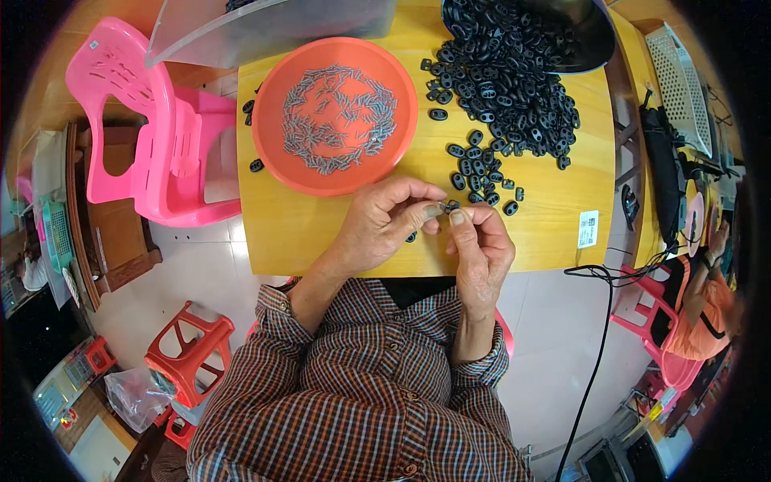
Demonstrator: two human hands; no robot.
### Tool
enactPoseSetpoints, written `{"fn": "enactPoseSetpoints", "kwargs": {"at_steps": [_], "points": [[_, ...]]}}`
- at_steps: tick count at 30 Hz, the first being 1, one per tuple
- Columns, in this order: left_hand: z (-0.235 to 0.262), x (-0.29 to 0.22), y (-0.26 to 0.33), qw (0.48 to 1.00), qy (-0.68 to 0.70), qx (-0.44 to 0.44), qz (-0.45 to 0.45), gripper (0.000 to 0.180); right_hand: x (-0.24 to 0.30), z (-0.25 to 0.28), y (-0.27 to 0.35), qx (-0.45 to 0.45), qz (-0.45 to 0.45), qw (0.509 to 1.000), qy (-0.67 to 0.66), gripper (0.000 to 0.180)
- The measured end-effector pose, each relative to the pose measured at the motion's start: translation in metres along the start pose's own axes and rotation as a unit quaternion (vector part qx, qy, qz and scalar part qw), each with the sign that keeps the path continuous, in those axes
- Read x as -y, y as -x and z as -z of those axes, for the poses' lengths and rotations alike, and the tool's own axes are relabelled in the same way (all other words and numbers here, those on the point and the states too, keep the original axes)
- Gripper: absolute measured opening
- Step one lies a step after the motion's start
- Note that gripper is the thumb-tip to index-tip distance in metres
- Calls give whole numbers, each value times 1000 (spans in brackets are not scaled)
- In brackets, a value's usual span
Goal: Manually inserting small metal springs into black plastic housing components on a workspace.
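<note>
The wooden table (pixel 321 233) is laid with an orange tray (pixel 273 153) of small metal pins (pixel 337 120) and a heap of black oval pieces (pixel 498 88). One light, stiff black piece (pixel 451 206) is pinched by its rim between the closed left hand (pixel 384 225) and right hand (pixel 480 249); easily fumbled, it is judged.

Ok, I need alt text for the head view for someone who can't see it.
Both hands, left hand and right hand, pinch a small black piece over a yellow table. Behind them sit an orange plate of small grey metal pins and a pile of black pieces.
</note>
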State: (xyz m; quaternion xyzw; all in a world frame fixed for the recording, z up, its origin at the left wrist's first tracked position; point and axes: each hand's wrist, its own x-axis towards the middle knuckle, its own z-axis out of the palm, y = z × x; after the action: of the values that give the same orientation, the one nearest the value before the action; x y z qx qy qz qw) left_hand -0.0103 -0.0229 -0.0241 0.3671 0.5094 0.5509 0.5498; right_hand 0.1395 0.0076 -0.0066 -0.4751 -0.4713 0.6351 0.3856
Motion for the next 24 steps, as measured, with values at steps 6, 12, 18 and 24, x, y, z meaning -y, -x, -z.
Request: {"fn": "enactPoseSetpoints", "kwargs": {"at_steps": [6, 12, 18, 24], "points": [[0, -1, -1, 1000, -11, 8, 4, 11, -2, 1, 0, 13, 8, 1000, 5, 5], [-1, 0, -1, 1000, 0, 1, 2, 10, 3, -2, 0, 7, 16, 1000, 3, 4], [0, 2, -1, 1000, 6, 13, 23, 11, -1, 4, 0, 23, 32, 998, 45, 4], [-2, 4, 1, 1000, 6, 12, 7, 10, 5, -3, 2, 9, 35, 999, 37, 7]]}}
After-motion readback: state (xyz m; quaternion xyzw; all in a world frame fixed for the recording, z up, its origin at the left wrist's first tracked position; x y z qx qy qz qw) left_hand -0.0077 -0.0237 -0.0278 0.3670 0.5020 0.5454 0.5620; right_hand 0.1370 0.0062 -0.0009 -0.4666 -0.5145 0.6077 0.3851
